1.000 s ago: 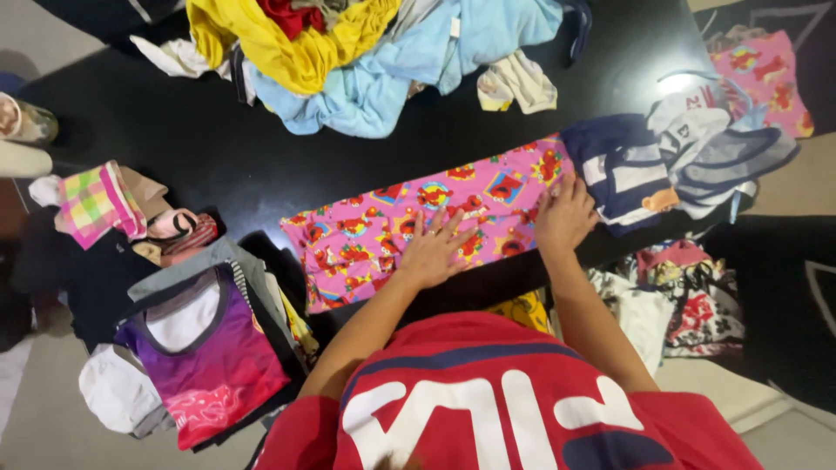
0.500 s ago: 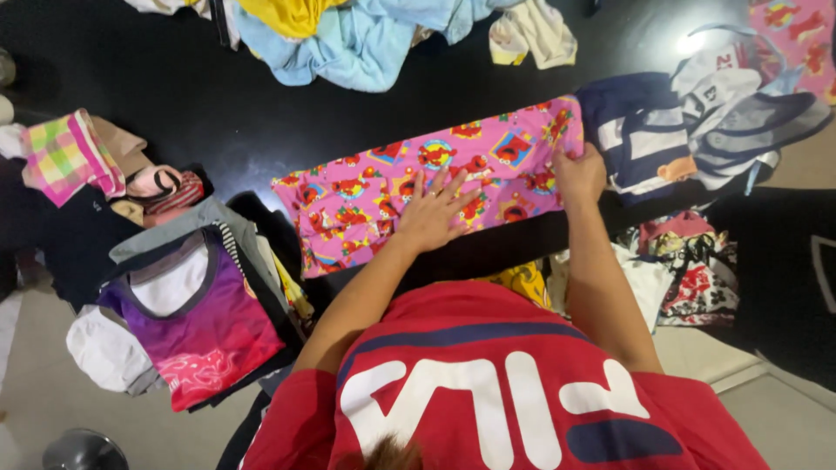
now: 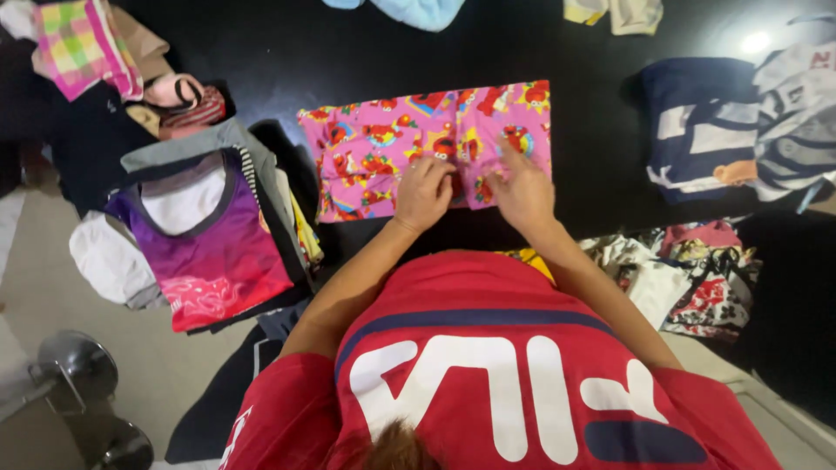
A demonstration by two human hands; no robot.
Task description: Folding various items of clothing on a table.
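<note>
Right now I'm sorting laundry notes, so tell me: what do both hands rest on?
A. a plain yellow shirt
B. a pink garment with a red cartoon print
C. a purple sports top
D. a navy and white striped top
B: the left hand and right hand both lie on the pink printed garment on the black table.

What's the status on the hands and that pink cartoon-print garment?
Left hand and right hand both pressing on the pink cartoon-print garment. Garment lies folded on the black table. Navy striped garment lies apart, at right.
</note>
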